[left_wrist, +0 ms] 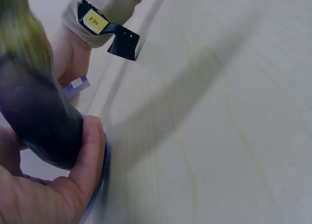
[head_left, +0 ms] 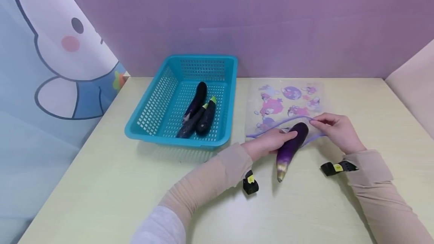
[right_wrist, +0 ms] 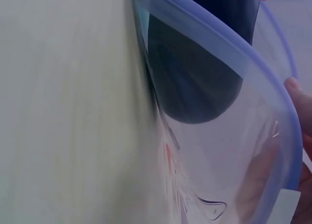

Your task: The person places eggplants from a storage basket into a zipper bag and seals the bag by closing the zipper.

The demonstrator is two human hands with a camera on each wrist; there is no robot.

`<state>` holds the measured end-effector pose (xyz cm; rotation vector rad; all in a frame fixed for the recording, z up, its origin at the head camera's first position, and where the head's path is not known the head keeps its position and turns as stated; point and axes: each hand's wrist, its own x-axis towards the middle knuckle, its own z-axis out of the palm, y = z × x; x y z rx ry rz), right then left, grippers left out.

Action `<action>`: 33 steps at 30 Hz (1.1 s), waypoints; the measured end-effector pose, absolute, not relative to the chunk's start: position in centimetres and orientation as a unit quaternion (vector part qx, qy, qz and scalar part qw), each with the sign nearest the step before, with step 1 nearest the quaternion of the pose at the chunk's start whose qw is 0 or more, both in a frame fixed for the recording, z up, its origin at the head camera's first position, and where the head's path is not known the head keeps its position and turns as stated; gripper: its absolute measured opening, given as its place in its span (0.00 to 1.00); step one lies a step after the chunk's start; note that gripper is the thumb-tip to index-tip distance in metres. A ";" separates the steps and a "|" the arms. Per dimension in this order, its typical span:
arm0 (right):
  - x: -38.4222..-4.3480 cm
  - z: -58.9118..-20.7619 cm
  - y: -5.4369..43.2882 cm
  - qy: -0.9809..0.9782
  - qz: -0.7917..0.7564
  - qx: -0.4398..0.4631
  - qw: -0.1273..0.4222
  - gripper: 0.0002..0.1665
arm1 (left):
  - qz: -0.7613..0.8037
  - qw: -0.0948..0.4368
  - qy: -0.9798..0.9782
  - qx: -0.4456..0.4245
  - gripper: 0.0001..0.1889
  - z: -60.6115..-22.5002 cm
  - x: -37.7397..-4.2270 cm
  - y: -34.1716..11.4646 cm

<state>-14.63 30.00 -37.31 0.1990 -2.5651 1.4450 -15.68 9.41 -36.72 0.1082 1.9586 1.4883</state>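
The left hand (head_left: 268, 141) grips the eggplant (head_left: 291, 148), its rounded end inside the printed zip bag (head_left: 283, 97) on the desk (head_left: 305, 214); the right hand (head_left: 337, 131) pinches the purple rim (right_wrist: 293, 126), and a slipping pinch could let the limp mouth fold and snag

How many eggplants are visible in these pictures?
4. In the blue basket: one eggplant farthest back, one nearest, one rightmost. The left hand holds the fourth at the mouth of the clear bag. The basket's near wall could hide more.
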 end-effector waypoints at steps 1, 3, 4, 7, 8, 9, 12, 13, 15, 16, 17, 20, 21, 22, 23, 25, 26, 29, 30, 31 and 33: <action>-14.6 -37.3 29.9 -0.862 0.490 0.070 0.107 0.04 | 0.574 0.333 0.747 0.039 0.23 -36.8 -15.7 9.5; -14.7 -37.3 29.8 -0.851 0.503 0.072 0.130 0.05 | 0.580 0.331 0.744 0.035 0.23 -36.9 -15.7 9.6; -14.7 -37.3 29.8 -0.845 0.510 0.070 0.142 0.06 | 0.583 0.329 0.742 0.032 0.23 -37.0 -15.7 9.7; -14.8 -37.3 29.6 -0.827 0.529 0.058 0.183 0.11 | 0.586 0.325 0.742 0.020 0.23 -37.0 -15.7 9.9; -14.9 -37.3 29.5 -0.820 0.534 0.055 0.197 0.13 | 0.585 0.323 0.744 0.017 0.23 -36.9 -15.6 9.9; -14.9 -37.2 29.4 -0.814 0.540 0.052 0.207 0.13 | 0.585 0.321 0.745 0.013 0.23 -36.9 -15.6 10.0; -14.8 -37.2 29.2 -0.806 0.544 0.050 0.228 0.10 | 0.586 0.316 0.746 0.001 0.23 -36.8 -15.5 10.2; -14.8 -37.2 29.1 -0.805 0.544 0.051 0.229 0.09 | 0.588 0.313 0.746 -0.003 0.24 -36.8 -15.5 10.2; -14.8 -37.2 29.1 -0.805 0.546 0.053 0.226 0.08 | 0.593 0.306 0.745 -0.012 0.25 -37.0 -15.5 10.3; -14.7 -37.1 29.1 -0.806 0.545 0.054 0.224 0.08 | 0.599 0.302 0.741 -0.018 0.25 -37.0 -15.5 10.4; -14.7 -37.1 29.1 -0.807 0.546 0.056 0.220 0.08 | 0.605 0.295 0.739 -0.024 0.25 -37.1 -15.6 10.5; -14.7 -37.2 29.0 -0.805 0.552 0.064 0.208 0.09 | 0.637 0.278 0.717 -0.048 0.25 -37.4 -15.7 10.8; -14.7 -37.2 29.0 -0.806 0.552 0.066 0.204 0.09 | 0.649 0.274 0.708 -0.055 0.25 -37.5 -15.7 10.8; -14.7 -37.2 29.0 -0.806 0.552 0.069 0.201 0.08 | 0.663 0.272 0.695 -0.060 0.24 -37.6 -15.8 10.9; -14.7 -37.2 29.0 -0.806 0.553 0.073 0.200 0.07 | 0.673 0.270 0.685 -0.065 0.24 -37.7 -15.8 11.0; -14.7 -37.3 29.0 -0.805 0.554 0.078 0.197 0.06 | 0.697 0.271 0.660 -0.074 0.24 -37.8 -16.0 11.2; -14.7 -37.3 29.0 -0.805 0.554 0.081 0.196 0.05 | 0.707 0.273 0.648 -0.077 0.24 -37.9 -16.0 11.3; -14.8 -37.3 29.0 -0.803 0.556 0.087 0.194 0.06 | 0.732 0.280 0.616 -0.084 0.23 -38.0 -16.2 11.7; -14.8 -37.3 29.0 -0.804 0.557 0.087 0.192 0.07 | 0.739 0.282 0.606 -0.086 0.23 -38.0 -16.3 11.8; -14.9 -37.4 29.0 -0.803 0.558 0.087 0.190 0.07 | 0.743 0.283 0.600 -0.086 0.22 -37.9 -16.3 12.0; -14.9 -37.3 28.9 -0.804 0.557 0.085 0.188 0.08 | 0.754 0.286 0.585 -0.084 0.22 -37.9 -16.4 12.2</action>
